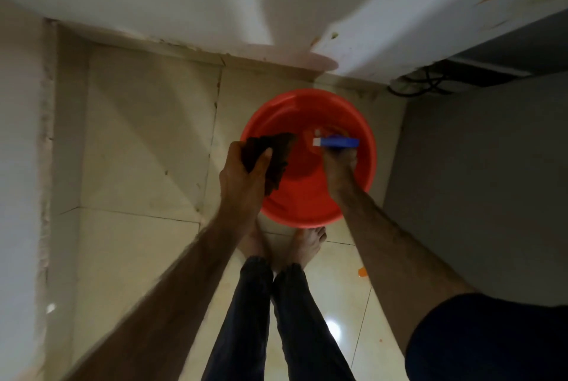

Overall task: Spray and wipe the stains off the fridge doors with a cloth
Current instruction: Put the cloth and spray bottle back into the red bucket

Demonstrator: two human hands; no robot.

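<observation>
My left hand (242, 174) grips a dark brown cloth (276, 154) over the left rim of a red plastic basin (365, 134) on the floor. Over the basin's right half, my right hand (339, 165) holds a spray bottle whose blue trigger head (338, 142) has a white nozzle pointing left; the bottle's body is hidden under the hand. The white fridge door (415, 11) rises at the upper right, marked with orange and brown stains.
Beige floor tiles (138, 134) surround the basin, with my bare feet (307, 245) just behind it. An orange spot (362, 272) lies on the floor at the right. A grey wall (476, 165) stands to the right, with black cables (421, 85) under the fridge.
</observation>
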